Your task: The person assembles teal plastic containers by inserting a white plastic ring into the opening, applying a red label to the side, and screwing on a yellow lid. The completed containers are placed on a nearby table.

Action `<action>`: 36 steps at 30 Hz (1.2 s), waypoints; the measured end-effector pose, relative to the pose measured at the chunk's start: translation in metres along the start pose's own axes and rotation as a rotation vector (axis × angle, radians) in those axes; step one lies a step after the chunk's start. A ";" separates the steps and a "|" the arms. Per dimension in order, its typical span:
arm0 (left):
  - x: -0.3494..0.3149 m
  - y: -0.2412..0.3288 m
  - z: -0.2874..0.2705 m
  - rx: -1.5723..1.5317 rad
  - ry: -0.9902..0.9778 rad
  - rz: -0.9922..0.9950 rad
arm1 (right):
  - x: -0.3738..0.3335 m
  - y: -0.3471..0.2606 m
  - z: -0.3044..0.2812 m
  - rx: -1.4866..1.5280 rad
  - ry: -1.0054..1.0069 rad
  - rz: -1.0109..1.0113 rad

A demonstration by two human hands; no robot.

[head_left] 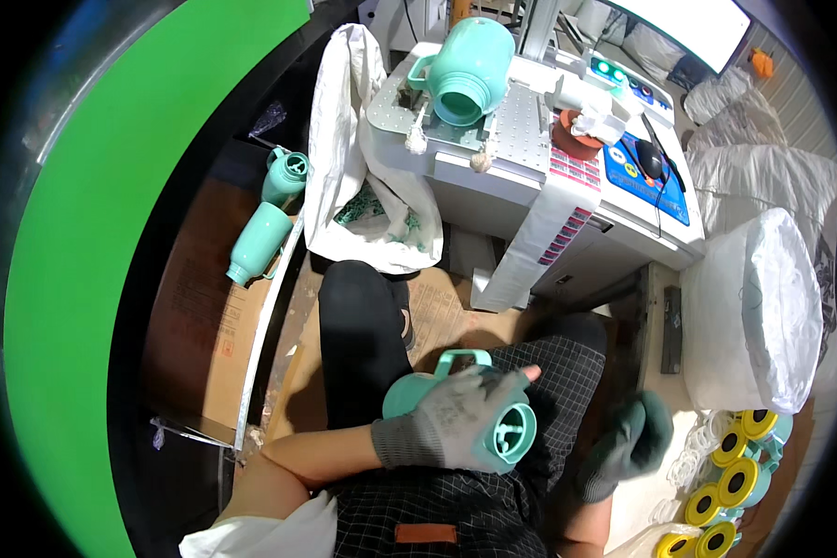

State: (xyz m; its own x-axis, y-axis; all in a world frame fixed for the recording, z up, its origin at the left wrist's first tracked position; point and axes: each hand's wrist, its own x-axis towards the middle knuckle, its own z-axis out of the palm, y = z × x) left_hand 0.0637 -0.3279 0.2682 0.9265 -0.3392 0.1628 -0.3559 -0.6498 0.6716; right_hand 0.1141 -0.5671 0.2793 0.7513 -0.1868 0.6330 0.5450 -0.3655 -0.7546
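Right now a teal jug (400,395) is lying across the person's lap, its looped handle (463,359) standing uppermost and its round mouth facing toward the person's right, with a white piece showing inside. The left hand (460,418), in a grey glove, is wrapping over the jug's body from above and gripping it, a bare fingertip poking out near the mouth. The right hand (631,446), also gloved, is hovering off to the right of the lap, well apart from the jug; whether its fingers are holding anything, I cannot tell. Dark checked cloth (549,391) is spreading beneath the jug.

Beyond the knees, a white sack (330,139) is standing open with green scraps (361,206) lying inside. Behind it, a second teal jug (474,60) is resting on its side on a perforated plate (521,135), its mouth facing the person. Farther right, a label strip (539,232) is hanging over the bench edge, and a black mouse (649,158) is sitting on a blue mat (674,206).

At the left, two more teal jugs (260,240) are lying near each other above brown cardboard (195,298). At the lower right, yellow-ringed teal pieces (739,481) are clustering beside white rings (702,448), below a large white bag (753,316).
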 end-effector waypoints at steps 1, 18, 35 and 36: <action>-0.005 -0.005 -0.002 -0.045 0.073 -0.019 | 0.009 -0.003 0.009 -0.113 -0.092 -0.017; 0.017 0.007 0.014 0.015 -0.054 0.032 | 0.031 -0.036 0.008 -0.388 -1.409 -0.329; 0.014 -0.007 0.006 -0.036 0.032 0.001 | 0.030 -0.038 -0.001 -0.236 -1.256 -0.046; 0.012 -0.017 -0.006 -0.112 0.072 -0.054 | 0.029 -0.041 -0.011 -0.150 -0.976 -0.060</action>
State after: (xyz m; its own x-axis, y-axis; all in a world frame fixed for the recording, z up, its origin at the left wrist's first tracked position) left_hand 0.0816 -0.3174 0.2630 0.9518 -0.2532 0.1730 -0.2930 -0.5848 0.7564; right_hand 0.1092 -0.5673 0.3307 0.7382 0.6447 0.1986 0.5900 -0.4743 -0.6534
